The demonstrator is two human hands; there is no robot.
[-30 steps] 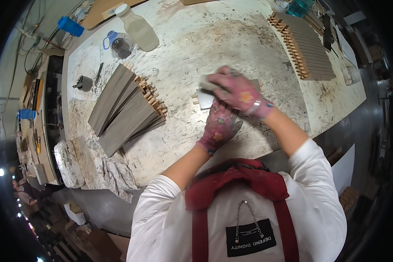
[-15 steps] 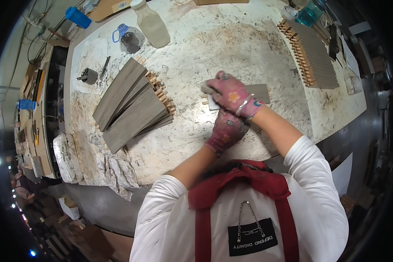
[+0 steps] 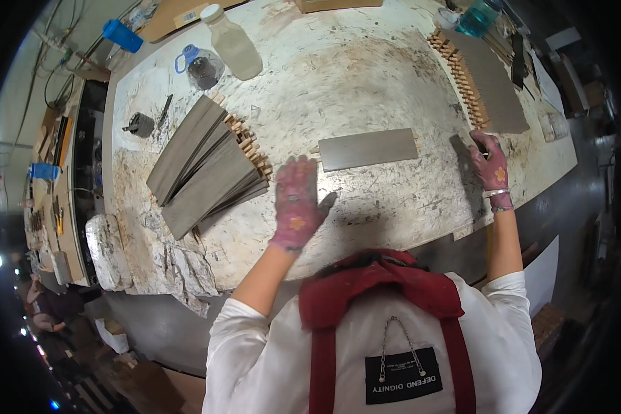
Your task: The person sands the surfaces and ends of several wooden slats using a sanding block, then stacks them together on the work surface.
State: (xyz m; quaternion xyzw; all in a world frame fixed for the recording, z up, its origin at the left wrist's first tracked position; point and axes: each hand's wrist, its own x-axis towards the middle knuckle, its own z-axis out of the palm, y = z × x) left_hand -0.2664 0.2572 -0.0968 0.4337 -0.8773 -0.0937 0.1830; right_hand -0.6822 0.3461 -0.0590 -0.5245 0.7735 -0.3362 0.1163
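A grey wood-grain slat [image 3: 368,150], with small pale wooden pegs poking out past its ends, lies flat on the worktable. Just off its left end is my left hand [image 3: 297,203], in a pink flowered glove, its fingers stretched out and the thumb spread. My right hand [image 3: 490,165], gloved alike, hovers at the right with fingers half curled and a gap between thumb and forefinger; nothing shows in it. It is just below a tight row of grey slats [image 3: 493,76] with pegs along the left side. Left of my left hand lies a fanned stack of slats [image 3: 210,179].
The worktable [image 3: 366,214] is stained white. At the back left stand a cloudy bottle [image 3: 234,45], a blue-lidded jug [image 3: 201,69] and a small dark cup [image 3: 141,124]. A teal bottle [image 3: 479,19] is back right. Crumpled plastic [image 3: 186,265] hangs over the front-left edge.
My hands were together over the slat; now they are apart. The left has moved left, off the slat's end, and the right has swung right to the row of slats. The slat lies uncovered.
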